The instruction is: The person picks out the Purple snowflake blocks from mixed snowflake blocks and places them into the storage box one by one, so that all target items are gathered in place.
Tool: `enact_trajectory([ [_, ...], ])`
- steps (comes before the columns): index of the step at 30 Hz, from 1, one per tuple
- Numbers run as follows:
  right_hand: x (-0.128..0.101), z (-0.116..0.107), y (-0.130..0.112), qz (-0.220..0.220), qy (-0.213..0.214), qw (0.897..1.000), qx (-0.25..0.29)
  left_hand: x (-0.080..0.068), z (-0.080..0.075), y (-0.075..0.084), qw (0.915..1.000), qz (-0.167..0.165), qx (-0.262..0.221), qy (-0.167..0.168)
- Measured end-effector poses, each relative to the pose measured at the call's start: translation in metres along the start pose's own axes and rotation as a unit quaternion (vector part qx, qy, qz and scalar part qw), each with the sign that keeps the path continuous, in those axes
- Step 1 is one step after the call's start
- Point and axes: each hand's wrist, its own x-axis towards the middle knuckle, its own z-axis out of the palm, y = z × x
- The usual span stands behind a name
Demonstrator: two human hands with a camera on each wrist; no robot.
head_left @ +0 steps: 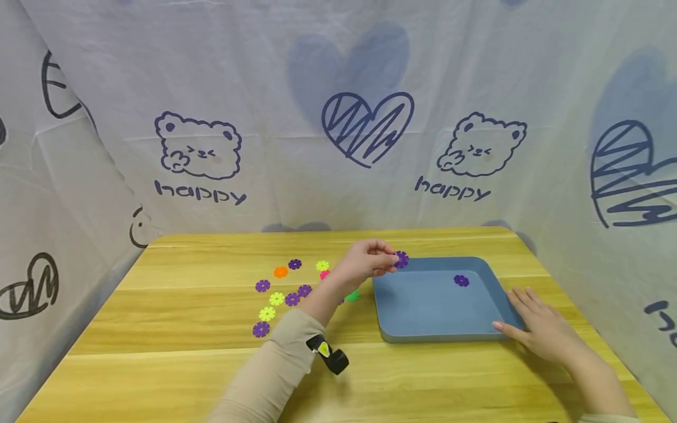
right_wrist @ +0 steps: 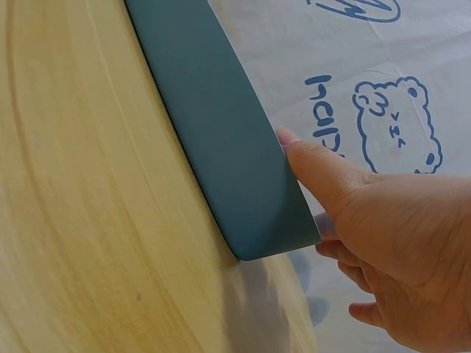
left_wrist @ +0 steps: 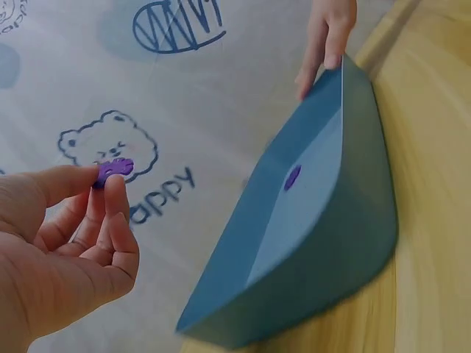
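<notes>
My left hand (head_left: 370, 259) pinches a purple snowflake disc (left_wrist: 113, 170), a small notched building piece, between thumb and fingertips. In the head view it hovers over the far left corner of a blue-grey tray (head_left: 428, 311). Another purple disc (head_left: 461, 281) lies inside the tray towards the far right. At the tray's near right corner rests my right hand (head_left: 550, 329), its fingers extended along the right side and its thumb (right_wrist: 324, 165) over the front rim.
Left of the tray, several loose discs lie on the wooden table (head_left: 185, 305), among them an orange disc (head_left: 280, 272), a yellow disc (head_left: 267, 314) and a green disc (head_left: 352, 295). My left forearm partly covers this group. A printed white cloth (head_left: 285, 117) hangs behind and beside the table.
</notes>
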Motion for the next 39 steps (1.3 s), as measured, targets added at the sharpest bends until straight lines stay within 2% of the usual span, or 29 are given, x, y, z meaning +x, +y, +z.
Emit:
enact_trajectory([
  [8, 0.0, 0.001, 0.002, 0.003, -0.003, 1.0, 0.005, 0.035, 0.039, -0.009, 0.9987, -0.036, -0.03, 0.018],
  [14, 0.0, 0.002, 0.003, 0.004, -0.001, 1.0, 0.003, 0.05, 0.067, -0.022, 0.9957, -0.069, -0.056, 0.026],
  [18, 0.0, 0.001, 0.002, 0.005, 0.0, 1.0, 0.005, 0.059, 0.081, -0.034, 0.9928, -0.093, -0.059, 0.046],
  [23, 0.0, 0.001, 0.002, 0.004, -0.001, 1.0, 0.008, 0.069, 0.092, -0.046, 0.9911, -0.103, -0.017, 0.083],
  [28, 0.0, 0.0, 0.0, 0.005, -0.002, 1.0, 0.009, 0.074, 0.1, -0.054, 0.9855, -0.093, 0.06, 0.129],
  [34, 0.001, -0.001, -0.001, 0.006, -0.005, 1.0, 0.009, 0.075, 0.112, -0.056, 0.9693, -0.077, 0.155, 0.174],
  [39, 0.001, 0.0, -0.001, 0.008, -0.006, 1.0, 0.01, 0.074, 0.115, -0.056, 0.9515, -0.068, 0.231, 0.191],
])
